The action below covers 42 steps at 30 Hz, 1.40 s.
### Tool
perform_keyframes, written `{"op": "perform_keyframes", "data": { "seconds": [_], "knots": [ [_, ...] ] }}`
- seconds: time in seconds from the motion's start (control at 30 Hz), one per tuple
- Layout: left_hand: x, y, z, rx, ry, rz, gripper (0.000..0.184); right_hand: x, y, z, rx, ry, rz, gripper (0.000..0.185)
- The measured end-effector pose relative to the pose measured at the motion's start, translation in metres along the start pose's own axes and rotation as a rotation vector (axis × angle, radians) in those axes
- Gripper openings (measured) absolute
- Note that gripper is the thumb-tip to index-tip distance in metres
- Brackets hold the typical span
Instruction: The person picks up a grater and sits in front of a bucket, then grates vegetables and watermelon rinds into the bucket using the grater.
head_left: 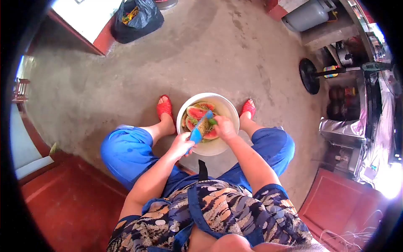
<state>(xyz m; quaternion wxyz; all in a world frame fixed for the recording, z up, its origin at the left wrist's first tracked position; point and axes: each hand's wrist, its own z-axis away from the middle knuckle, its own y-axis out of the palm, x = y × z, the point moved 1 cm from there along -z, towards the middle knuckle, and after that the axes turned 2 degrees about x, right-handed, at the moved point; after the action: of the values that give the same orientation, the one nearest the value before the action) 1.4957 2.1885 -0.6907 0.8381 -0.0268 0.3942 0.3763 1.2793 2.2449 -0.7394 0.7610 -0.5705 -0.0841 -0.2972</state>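
Observation:
My left hand (181, 145) is closed around the lower end of a blue-framed grater (197, 135). The grater slants up to the right above a white bucket (230, 110) between my feet. At its upper right, my right hand (224, 127) is closed on a small green piece (213, 121) that sits close to the grater's face. I cannot make out what kind of vegetable it is. In the bucket lie watermelon pieces (195, 112) with red flesh, along with green shreds or peelings.
A black plastic bag (138, 21) stands at the upper left beside a white-topped red unit. Upper right lies a grey gas cylinder (307, 16). A standing fan's round base (310, 75) is at the right, near cluttered shelves. Red panels (71, 197) flank me.

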Motion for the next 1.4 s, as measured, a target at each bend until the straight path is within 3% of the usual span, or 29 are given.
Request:
{"op": "perform_keyframes", "data": {
  "seconds": [0.1,0.17,0.23,0.3,0.4,0.43,0.5,0.57,0.63,0.7,0.77,0.87,0.93,1.03,1.17,1.2,1.27,1.37,1.4],
  "knots": [
    [0.003,-0.002,-0.002,-0.027,-0.024,0.051,0.024,-0.006,-0.007,0.002,-0.076,0.057,-0.183,0.031],
    [0.007,-0.002,-0.005,-0.041,-0.010,0.047,0.024,0.040,-0.032,0.016,0.068,0.112,-0.335,0.035],
    [0.006,-0.001,-0.009,-0.048,0.010,0.039,0.025,0.052,-0.016,0.025,0.014,-0.181,-0.290,0.032],
    [0.007,0.001,-0.009,-0.039,0.004,0.053,0.024,0.046,-0.004,0.020,-0.059,-0.182,-0.226,0.029],
    [0.008,0.004,0.000,0.027,-0.003,0.044,0.024,0.005,0.006,-0.007,-0.100,0.154,-0.143,0.026],
    [0.004,0.003,-0.001,0.024,0.002,0.037,0.024,0.004,-0.002,-0.010,-0.077,0.168,-0.198,0.027],
    [0.002,0.003,0.003,-0.049,0.009,0.024,0.025,0.009,-0.010,0.001,-0.174,-0.009,-0.239,0.026],
    [0.001,0.000,-0.002,-0.081,0.008,0.018,0.025,0.030,-0.010,0.012,-0.118,-0.214,-0.237,0.028],
    [0.002,0.001,-0.007,-0.050,0.027,0.040,0.026,0.061,-0.018,0.032,0.047,-0.166,-0.231,0.031],
    [0.002,0.004,0.000,-0.018,0.027,0.045,0.026,0.026,0.009,0.016,-0.108,-0.120,-0.198,0.031],
    [0.002,0.003,0.003,0.001,0.034,0.042,0.026,0.003,0.000,-0.002,-0.172,0.115,-0.182,0.030],
    [0.003,0.001,0.003,-0.007,-0.005,0.071,0.027,-0.001,-0.013,-0.002,-0.083,0.216,-0.147,0.028],
    [0.006,-0.001,-0.002,-0.014,0.012,0.098,0.027,0.024,-0.020,0.012,0.048,0.006,-0.301,0.030],
    [0.004,-0.002,-0.003,-0.001,0.024,0.118,0.025,0.064,-0.026,0.029,0.011,-0.223,-0.407,0.028],
    [-0.002,0.006,0.009,0.039,-0.022,0.034,0.023,0.001,-0.003,-0.006,-0.132,0.175,-0.213,0.028],
    [-0.002,0.006,0.010,0.039,-0.007,0.079,0.023,-0.004,-0.002,-0.006,-0.136,0.174,-0.216,0.028],
    [0.001,0.003,0.004,0.019,-0.002,0.113,0.024,0.006,-0.013,-0.005,-0.143,0.081,-0.298,0.027],
    [0.009,0.001,-0.006,0.000,0.005,0.134,0.025,0.048,-0.015,0.017,0.090,-0.198,-0.297,0.030],
    [0.010,0.003,-0.009,0.001,0.009,0.104,0.025,0.056,-0.015,0.022,0.065,-0.215,-0.251,0.028]
  ]
}}
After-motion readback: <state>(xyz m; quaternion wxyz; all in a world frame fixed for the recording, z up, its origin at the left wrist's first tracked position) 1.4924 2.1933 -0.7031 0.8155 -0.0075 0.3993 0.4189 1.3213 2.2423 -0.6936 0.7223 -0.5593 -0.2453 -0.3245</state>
